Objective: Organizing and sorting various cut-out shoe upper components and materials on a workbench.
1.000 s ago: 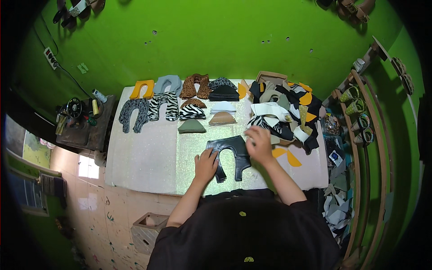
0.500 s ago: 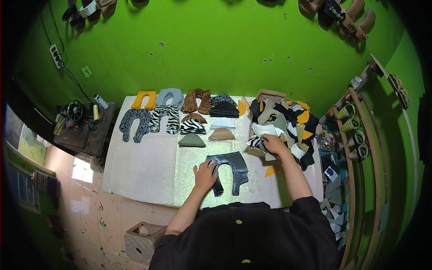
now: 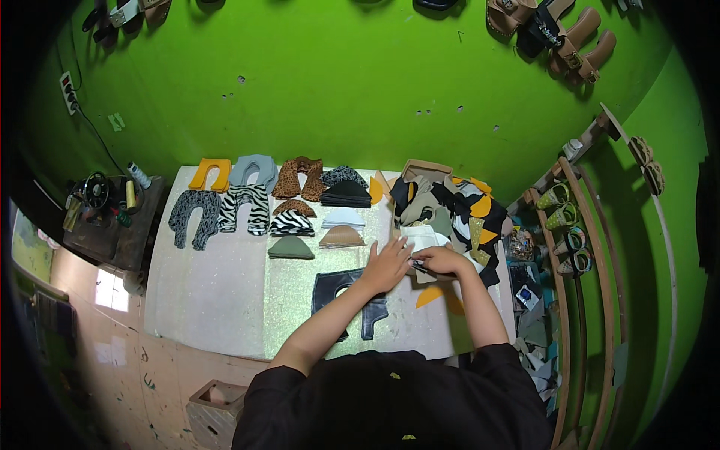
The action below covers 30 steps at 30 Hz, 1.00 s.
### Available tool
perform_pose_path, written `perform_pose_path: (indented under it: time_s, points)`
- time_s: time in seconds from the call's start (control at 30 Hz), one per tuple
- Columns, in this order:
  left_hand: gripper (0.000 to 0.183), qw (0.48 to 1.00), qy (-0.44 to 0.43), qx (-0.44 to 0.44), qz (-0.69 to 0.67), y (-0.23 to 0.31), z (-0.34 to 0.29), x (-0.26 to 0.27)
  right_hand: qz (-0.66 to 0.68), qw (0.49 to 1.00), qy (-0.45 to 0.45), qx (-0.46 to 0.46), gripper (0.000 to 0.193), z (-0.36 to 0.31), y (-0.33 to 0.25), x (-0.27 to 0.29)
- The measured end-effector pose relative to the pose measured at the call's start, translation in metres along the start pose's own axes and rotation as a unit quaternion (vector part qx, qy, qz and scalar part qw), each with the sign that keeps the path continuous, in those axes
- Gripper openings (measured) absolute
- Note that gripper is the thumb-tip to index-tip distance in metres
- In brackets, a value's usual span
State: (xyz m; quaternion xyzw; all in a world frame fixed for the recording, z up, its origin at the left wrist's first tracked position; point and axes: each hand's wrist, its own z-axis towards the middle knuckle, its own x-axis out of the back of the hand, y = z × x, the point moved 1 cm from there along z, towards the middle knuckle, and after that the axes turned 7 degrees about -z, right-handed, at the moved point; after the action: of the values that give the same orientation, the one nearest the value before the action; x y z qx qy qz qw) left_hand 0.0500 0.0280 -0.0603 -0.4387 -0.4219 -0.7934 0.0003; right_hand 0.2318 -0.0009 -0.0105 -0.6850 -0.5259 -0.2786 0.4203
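Observation:
My left hand (image 3: 388, 266) reaches over to the near left edge of a heap of cut material pieces (image 3: 442, 210), its fingers stretched out. Close beside it, my right hand (image 3: 444, 262) is bent with its fingers closed at the same edge; what they grip is hidden beneath them. White pieces (image 3: 424, 237) lie just beyond both hands. Under my left forearm rests a black U-shaped leather-like piece (image 3: 327, 287), partly covered by the arm. An orange half-round piece (image 3: 429, 297) lies on the table near my right wrist.
U-shaped pieces in orange (image 3: 219, 169), grey (image 3: 252, 166), leopard (image 3: 289, 182) and zebra print (image 3: 232, 216) stand along the table's (image 3: 202, 292) back left. Half-round stacks, one green (image 3: 292, 248), sit mid-table. A sewing machine (image 3: 96, 191) stands left; a wooden rack (image 3: 559, 300) right.
My left hand has left the black U-shaped piece and moved right to the heap. My right hand has drawn slightly nearer to me. The whole view has shifted, too.

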Motion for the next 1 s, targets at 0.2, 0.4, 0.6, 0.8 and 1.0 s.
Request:
perform_pose_path:
  time_s: [0.2,0.4,0.6,0.8,1.0]
  points:
    - [0.036,0.997,-0.068,-0.007,0.031,-0.005,-0.001,-0.012,0.122,0.964,0.233,-0.028,0.029,0.026,0.044,0.031]
    - [0.034,0.998,-0.063,-0.008,0.020,-0.009,0.003,-0.015,-0.062,0.936,0.307,-0.163,0.060,0.074,0.041,0.026]
    - [0.031,1.000,-0.011,-0.007,0.008,-0.009,0.001,-0.020,-0.039,0.937,0.289,-0.193,0.052,0.090,0.046,0.025]
    - [0.040,0.995,0.028,-0.055,0.074,-0.011,-0.003,-0.019,-0.106,0.976,0.189,0.018,0.037,0.036,0.018,0.009]
    - [0.053,0.995,0.023,-0.087,0.046,0.006,0.010,-0.002,-0.114,0.972,0.160,0.130,0.035,-0.003,0.016,-0.014]
